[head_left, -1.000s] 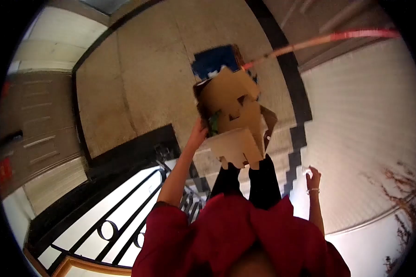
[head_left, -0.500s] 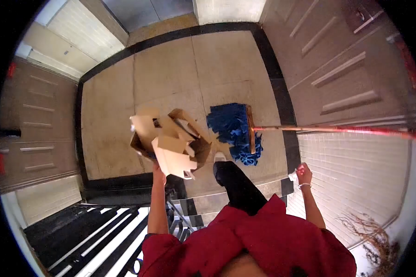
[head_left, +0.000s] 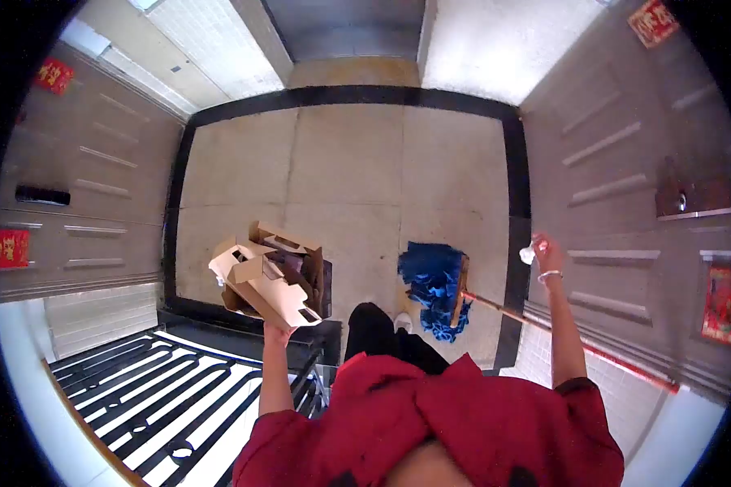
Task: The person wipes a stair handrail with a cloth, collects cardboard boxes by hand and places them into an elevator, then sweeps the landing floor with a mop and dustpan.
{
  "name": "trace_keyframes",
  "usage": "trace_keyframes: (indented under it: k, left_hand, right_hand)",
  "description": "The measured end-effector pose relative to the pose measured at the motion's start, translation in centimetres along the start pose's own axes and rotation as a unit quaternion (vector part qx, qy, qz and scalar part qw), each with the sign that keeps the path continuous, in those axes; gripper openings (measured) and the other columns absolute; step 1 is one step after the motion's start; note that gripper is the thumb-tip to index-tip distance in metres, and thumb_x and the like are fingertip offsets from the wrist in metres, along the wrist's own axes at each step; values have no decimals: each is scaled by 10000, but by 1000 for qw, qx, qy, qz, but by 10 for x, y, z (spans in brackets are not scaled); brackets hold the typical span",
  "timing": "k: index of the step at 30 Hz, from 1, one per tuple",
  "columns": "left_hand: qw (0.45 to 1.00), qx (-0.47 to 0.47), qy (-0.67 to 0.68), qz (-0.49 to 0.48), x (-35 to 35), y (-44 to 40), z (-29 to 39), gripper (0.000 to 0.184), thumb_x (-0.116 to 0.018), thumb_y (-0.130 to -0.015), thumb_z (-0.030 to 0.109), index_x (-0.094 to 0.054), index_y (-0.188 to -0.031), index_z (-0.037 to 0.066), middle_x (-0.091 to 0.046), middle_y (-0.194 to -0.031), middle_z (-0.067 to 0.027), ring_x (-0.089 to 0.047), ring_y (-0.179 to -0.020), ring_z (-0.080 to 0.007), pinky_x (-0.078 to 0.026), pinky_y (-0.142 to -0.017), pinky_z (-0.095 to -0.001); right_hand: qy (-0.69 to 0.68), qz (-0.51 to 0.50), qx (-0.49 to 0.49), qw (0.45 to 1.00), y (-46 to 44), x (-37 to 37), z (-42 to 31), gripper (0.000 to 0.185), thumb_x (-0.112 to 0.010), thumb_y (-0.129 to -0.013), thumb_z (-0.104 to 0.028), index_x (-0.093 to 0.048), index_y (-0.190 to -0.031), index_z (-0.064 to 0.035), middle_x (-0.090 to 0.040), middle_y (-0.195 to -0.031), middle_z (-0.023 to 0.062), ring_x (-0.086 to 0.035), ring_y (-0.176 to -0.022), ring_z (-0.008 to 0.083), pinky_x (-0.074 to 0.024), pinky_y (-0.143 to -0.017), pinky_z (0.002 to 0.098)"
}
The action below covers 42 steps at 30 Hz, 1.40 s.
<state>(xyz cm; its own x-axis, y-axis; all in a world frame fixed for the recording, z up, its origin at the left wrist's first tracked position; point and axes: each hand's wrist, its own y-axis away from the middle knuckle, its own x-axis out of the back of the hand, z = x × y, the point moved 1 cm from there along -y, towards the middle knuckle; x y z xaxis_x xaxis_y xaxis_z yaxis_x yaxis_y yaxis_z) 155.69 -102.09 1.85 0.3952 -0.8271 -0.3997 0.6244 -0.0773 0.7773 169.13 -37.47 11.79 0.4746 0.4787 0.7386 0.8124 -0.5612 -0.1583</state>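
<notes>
My left hand [head_left: 278, 333] grips the near edge of an open cardboard box [head_left: 270, 284], its flaps standing up and dark brown material showing inside. The fingers are partly hidden under the cardboard. Out to the right, my right hand [head_left: 549, 255] is closed on a small white object [head_left: 528, 253], perhaps crumpled paper; its kind is unclear. Between the two hands, apart from both, a mop [head_left: 429, 276] with blue cloth strips rests on the floor. Its thin reddish handle [head_left: 536, 321] slants away to the right, below my right hand.
Black metal railings [head_left: 179, 398] run along the near left. Brown panelled doors stand on the left [head_left: 97, 191] and right [head_left: 617, 211], both bearing red paper decorations. Beige floor tiles [head_left: 341, 162] with a dark border lie ahead, before a grey doorway [head_left: 349, 32].
My right hand has moved forward, away from my body. The cardboard box has turned and sits lower in view. The camera has shifted, and my feet have changed position near the mop.
</notes>
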Motion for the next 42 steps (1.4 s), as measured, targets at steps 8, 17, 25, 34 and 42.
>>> trace_keyframes:
  k: [8,17,25,34,42]
  left_hand:
    - [997,-17,53,-56,-29,-88,56,440,-408,-793,373,-360,-1168,148,-441,-1132,-91,-414,-1041,-316,-392,-753,-553]
    - [990,30,127,50,-83,-96,71,440,-427,-789,354,-359,-1173,150,-425,-1156,-66,-414,-1047,-278,-399,-765,-490]
    - [987,-2,154,33,-169,-102,65,439,-432,-787,354,-366,-1169,149,-421,-1161,-61,-415,-1044,-273,-402,-765,-480]
    - [981,10,193,22,-302,-138,91,437,-438,-784,354,-374,-1165,147,-416,-1167,-55,-417,-1042,-267,-404,-765,-469]
    - [995,21,79,51,-297,-254,133,481,-444,-804,323,-341,-1183,44,-286,-1249,-153,-326,-1114,-325,-295,-878,-544]
  right_hand:
    - [42,10,-30,999,-208,-13,-90,184,-553,-629,3,-575,-787,-87,-574,-711,49,-540,-690,146,-416,-657,254]
    - [51,16,9,999,-400,18,-131,442,-535,-669,-44,-482,-1083,-187,-496,-580,13,-486,-545,119,-417,-538,267]
    - [112,21,52,992,-581,48,-167,778,-543,-651,-31,-129,-1279,-232,-567,-664,87,-570,-634,207,-457,-599,313]
    - [97,110,35,989,-705,37,-182,905,-494,-610,0,81,-1280,-202,-523,-553,172,-555,-562,291,-428,-498,348]
    - [10,76,107,991,-645,67,-134,691,-550,-651,-109,-231,-1255,-211,-565,-623,59,-558,-596,166,-441,-568,280]
